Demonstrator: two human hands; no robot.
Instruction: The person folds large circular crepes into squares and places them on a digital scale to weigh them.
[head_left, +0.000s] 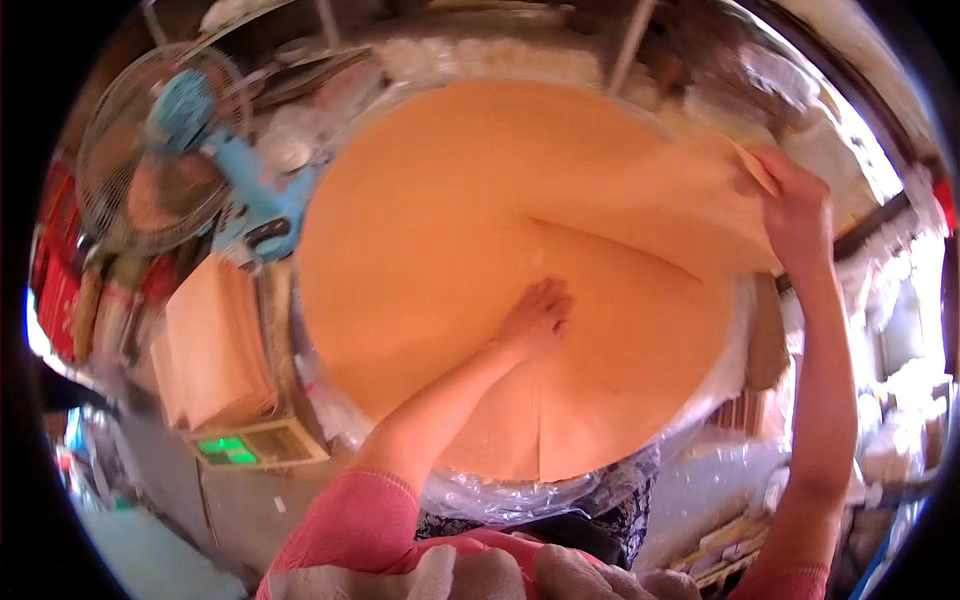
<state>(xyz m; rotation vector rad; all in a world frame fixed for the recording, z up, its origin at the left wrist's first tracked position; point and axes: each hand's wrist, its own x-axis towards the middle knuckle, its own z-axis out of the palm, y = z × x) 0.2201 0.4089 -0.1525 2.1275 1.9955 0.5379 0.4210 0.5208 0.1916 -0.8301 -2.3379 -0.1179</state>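
Note:
A large round stack or layer of thin orange sheets (420, 225), paper-like, lies before me on clear plastic (510, 499). At its upper right, my right hand (791, 202) grips the edge of a sheet (675, 195) and holds it raised, so a fold runs from near the middle toward the right. My left hand (544, 311) rests on the orange surface just below the middle, its fingers bent; whether it pinches anything is not clear. A straight seam runs from below that hand to the near edge.
A blue fan (259, 172) with a wire guard stands at upper left. Below it, a stack of pale orange sheets (214, 345) sits on a scale (259, 446) with a lit green display. Plastic-wrapped goods (896, 442) are at right; a wooden crate (724, 547) is at lower right.

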